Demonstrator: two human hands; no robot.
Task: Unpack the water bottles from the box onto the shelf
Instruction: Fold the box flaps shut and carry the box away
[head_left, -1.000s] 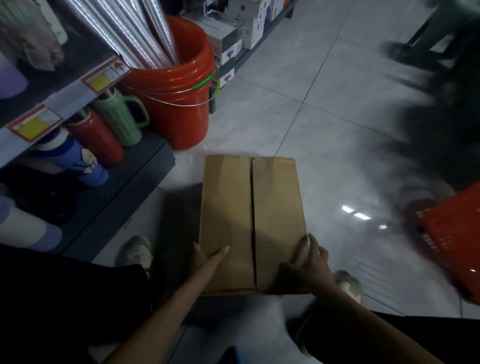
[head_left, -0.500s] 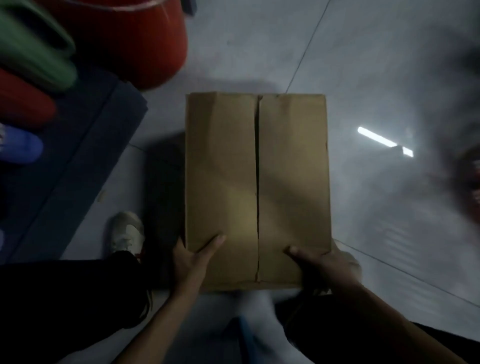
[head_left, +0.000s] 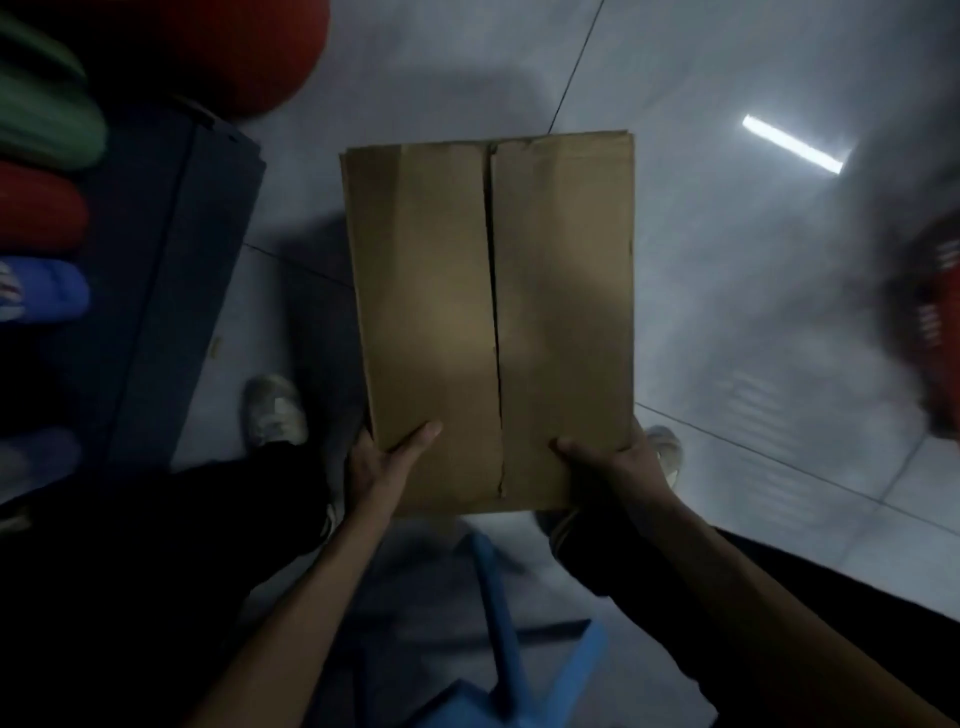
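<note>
A brown cardboard box (head_left: 488, 312) with its two top flaps closed along a centre seam sits in front of me over the tiled floor. My left hand (head_left: 387, 460) grips its near left corner, thumb on top. My right hand (head_left: 608, 460) grips the near right corner the same way. On the dark shelf (head_left: 171, 270) at the left lie a green bottle (head_left: 47, 124), a red bottle (head_left: 39, 208) and a blue bottle (head_left: 41, 288). The bottles inside the box are hidden.
A red bucket (head_left: 244, 52) stands at the far left beside the shelf end. A red basket (head_left: 935, 322) is blurred at the right edge. A blue plastic stool (head_left: 498, 623) is beneath me, my shoes (head_left: 275, 410) on either side of the box.
The view has tipped downward and the box has come closer to me. Both hands stay on its near corners. The blue stool has come into view below.
</note>
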